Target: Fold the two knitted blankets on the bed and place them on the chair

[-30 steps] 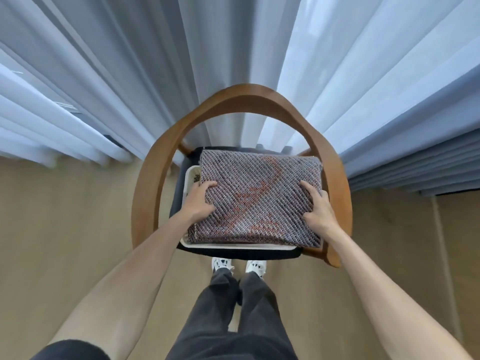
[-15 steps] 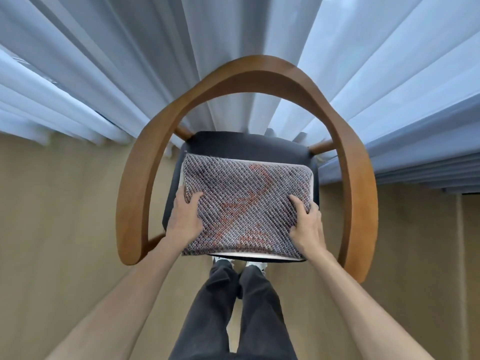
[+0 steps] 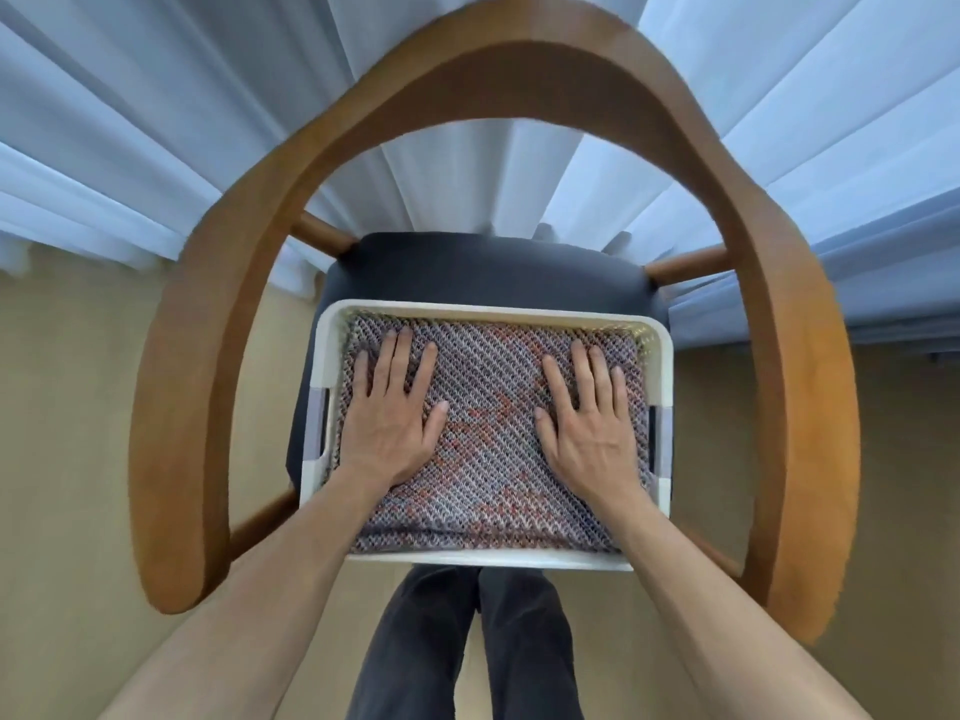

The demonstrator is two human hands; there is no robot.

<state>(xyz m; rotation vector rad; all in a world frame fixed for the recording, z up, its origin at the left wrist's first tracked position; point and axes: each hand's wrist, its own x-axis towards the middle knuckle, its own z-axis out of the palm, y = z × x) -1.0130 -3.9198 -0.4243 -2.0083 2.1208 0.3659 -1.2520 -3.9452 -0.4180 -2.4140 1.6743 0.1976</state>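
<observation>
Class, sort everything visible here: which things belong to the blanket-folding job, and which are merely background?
Job: folded knitted blanket, white bin holding it, chair, left hand and right hand pressing flat.

Background: curtains, floor, dark trousers.

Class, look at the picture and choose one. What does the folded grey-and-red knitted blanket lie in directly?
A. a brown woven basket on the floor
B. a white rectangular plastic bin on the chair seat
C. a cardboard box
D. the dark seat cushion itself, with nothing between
B: the folded grey-and-red knitted blanket lies inside the white rectangular plastic bin, whose rim frames it, on the dark seat of the wooden chair.
</observation>
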